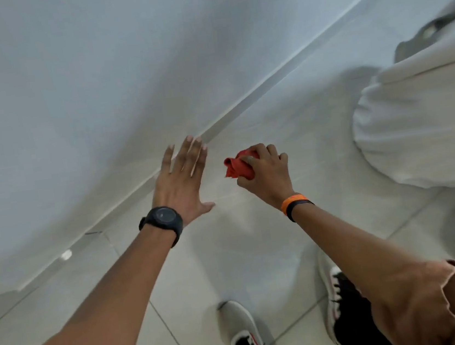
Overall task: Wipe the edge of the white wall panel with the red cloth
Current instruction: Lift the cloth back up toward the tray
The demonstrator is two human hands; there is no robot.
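Left hand [182,179] lay flat, fingers spread, at the lower edge of the smooth white wall panel [69,105]; contact appeared likely, though blur made it uncertain. Right hand [266,172] was clenched around the crumpled red cloth [237,166], just beside the edge, above the pale floor tiles [231,258].

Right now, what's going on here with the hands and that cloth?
A person stands at a white wall panel. The right hand grips a bunched red cloth, held just off the panel's lower edge, not touching it. The left hand is open, fingers spread, fingertips at that edge. Whether any wiping has happened cannot be told.
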